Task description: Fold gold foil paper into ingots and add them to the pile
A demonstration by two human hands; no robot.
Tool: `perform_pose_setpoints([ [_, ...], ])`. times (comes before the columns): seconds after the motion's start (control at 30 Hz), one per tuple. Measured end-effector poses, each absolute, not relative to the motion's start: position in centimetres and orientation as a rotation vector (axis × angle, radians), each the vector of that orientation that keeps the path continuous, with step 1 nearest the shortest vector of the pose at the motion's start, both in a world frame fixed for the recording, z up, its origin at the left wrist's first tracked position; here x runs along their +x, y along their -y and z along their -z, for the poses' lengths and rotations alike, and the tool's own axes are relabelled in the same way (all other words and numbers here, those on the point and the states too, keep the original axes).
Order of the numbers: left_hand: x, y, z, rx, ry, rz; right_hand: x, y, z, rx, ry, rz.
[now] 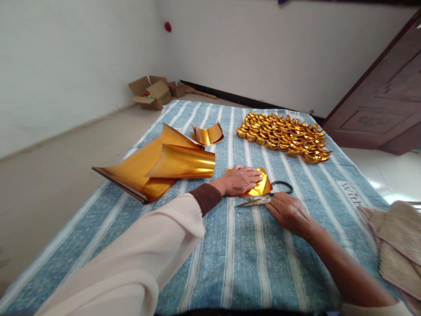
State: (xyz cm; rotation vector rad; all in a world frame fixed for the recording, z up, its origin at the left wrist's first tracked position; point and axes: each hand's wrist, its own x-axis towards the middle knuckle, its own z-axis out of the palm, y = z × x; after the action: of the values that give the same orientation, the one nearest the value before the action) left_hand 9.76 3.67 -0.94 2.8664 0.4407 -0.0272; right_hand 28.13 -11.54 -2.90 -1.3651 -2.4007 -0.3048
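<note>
My left hand [241, 180] lies flat, palm down, on a shiny gold foil sheet [262, 184] spread on the striped cloth. Its fingers are stretched out over the sheet's left and middle part. Just right of the sheet, my right hand [287, 210] is closed around a pair of scissors [258, 201]. The blades point left along the sheet's near edge, and one dark handle loop shows above the hand. Whether the blades touch the foil I cannot tell. Left of my hands lie larger curled gold sheets [187, 162].
Folded gold foil ingots [283, 136] sit packed in rows at the back right. A small curled gold stack [208, 134] stands at the back middle. A beige cloth [399, 237] hangs at the right edge. Open cardboard boxes [153, 94] stand on the floor beyond the table.
</note>
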Motion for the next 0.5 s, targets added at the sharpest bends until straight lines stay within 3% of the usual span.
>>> perform_pose_setpoints([
  [0.5, 9.8, -3.9, 1.5, 2.883, -0.445, 0.014, 26.5, 11.0, 3.1, -1.375, 2.378, 0.299],
])
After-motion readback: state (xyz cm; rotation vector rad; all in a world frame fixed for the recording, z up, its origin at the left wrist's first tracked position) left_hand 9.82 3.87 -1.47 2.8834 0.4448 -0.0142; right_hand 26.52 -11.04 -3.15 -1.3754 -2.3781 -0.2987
